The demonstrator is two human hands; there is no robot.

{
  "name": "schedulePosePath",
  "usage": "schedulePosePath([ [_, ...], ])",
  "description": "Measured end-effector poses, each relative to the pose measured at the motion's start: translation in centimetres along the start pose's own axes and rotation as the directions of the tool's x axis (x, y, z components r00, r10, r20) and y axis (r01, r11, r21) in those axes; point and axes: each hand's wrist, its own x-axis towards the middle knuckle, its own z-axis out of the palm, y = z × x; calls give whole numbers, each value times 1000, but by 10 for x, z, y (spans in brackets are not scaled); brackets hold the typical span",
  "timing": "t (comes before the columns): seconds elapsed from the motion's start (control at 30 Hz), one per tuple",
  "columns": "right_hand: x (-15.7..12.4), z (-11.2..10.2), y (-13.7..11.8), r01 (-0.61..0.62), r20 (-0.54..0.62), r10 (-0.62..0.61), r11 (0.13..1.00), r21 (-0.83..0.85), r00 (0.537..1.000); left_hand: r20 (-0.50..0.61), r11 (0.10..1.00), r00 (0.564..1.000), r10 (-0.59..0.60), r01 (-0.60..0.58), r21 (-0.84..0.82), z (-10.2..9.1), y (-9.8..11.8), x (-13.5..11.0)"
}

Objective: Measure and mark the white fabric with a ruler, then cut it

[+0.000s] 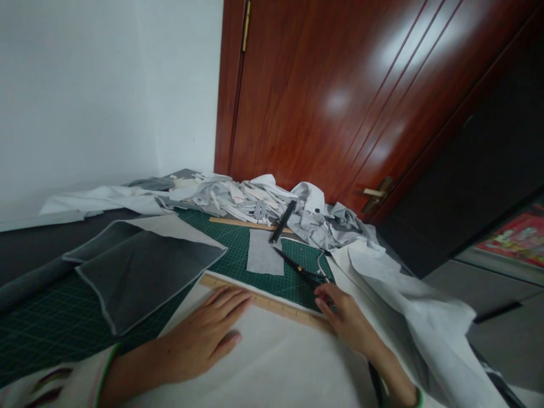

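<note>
Left hand: the person's left hand (208, 331) lies flat, palm down, on the white cloth (293, 357); grip open, fingertips resting on the wooden ruler (280, 306).
Right hand: the person's right hand (346, 317) is at the scissors' handles, fingers curled; from here I cannot tell whether the grip is closed on them.
Ruler: lies just inside the white cloth's far edge, slanting from the left fingertips toward the right wrist.
Scissors: the black scissors (300, 270) lie beyond the ruler, blades together, tip over a light grey piece (266, 262).
Mat: green, gridded cutting mat (235, 265) under the near cloths.
Black tool: a slim black tool (284, 220), kind unclear, crosses a wooden strip (232, 222); its near end is on the light grey piece.
Dark cloth: a dark grey cloth (148, 277), pale-edged, spreads left of the ruler.
Right side: loose white fabric (419, 306) drapes beyond the right hand.
Scraps: a white-and-grey scrap heap (238, 198) sits before the reddish-brown door (306, 102).
</note>
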Motion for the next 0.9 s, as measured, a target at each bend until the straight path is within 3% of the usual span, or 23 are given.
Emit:
schedulePosePath([
  [0.13, 36, -5, -21, 16, 96, 1, 985, -171, 995, 41, 1000, 999, -13, 13, 11, -1, 0, 1],
  [0.23, 61, 16, -42, -27, 111, 57, 967, -255, 992, 36, 1000, 999, -24, 24, 0, 3, -1, 0],
  [0.4, 85, 61, -70, -130, 31, 151, 926, -354, 988, 6, 1000, 1000, -11, 11, -20, 8, -3, -3],
  [0.57, 100, 78, -83, -166, -4, 176, 924, -345, 984, 28, 999, 999, -24, 25, -20, 1, 3, -1],
  [0.77, 128, 88, -97, -31, -9, 30, 970, -239, 1000, 57, 999, 998, -33, 34, -11, -4, 5, 0],
  [0.9, 153, 81, -114, 102, 0, -103, 983, -151, 995, 42, 998, 998, -37, 39, -49, -4, 4, -2],
])
